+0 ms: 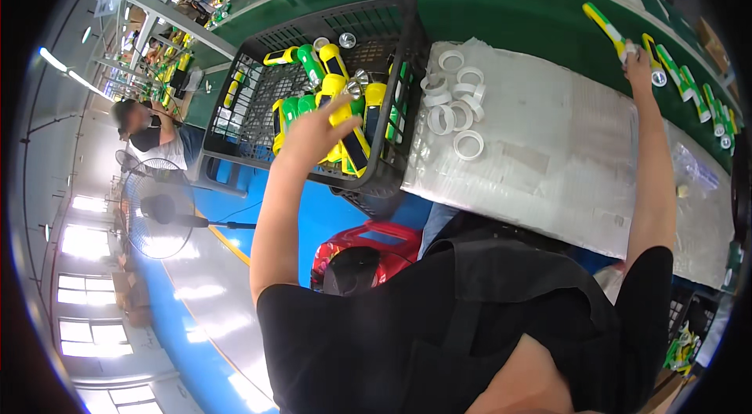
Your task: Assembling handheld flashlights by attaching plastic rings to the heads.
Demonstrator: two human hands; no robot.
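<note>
My left hand (312,134) is over the black plastic crate (413,26), thumb and fingers apart. Its fingertips lie against the yellow flashlights (332,86) heaped inside; no firm grip shows. Green flashlights (310,64) lie among them, some with shiny reflector heads. At the far right my right hand (638,71) is closed around the pale end of a yellow-and-green flashlight (601,23). That flashlight points away to the upper left over the green bench. Beside this hand is a row of similar flashlights (672,69) along the bench; its fingers partly hide the nearest ones.
Several white rings (479,151) lie on the left part of a plastic-wrapped board (540,140) in front of me. A red bag or seat (392,240) is below the crate. A standing fan (160,209) and a seated person (149,132) are at the left.
</note>
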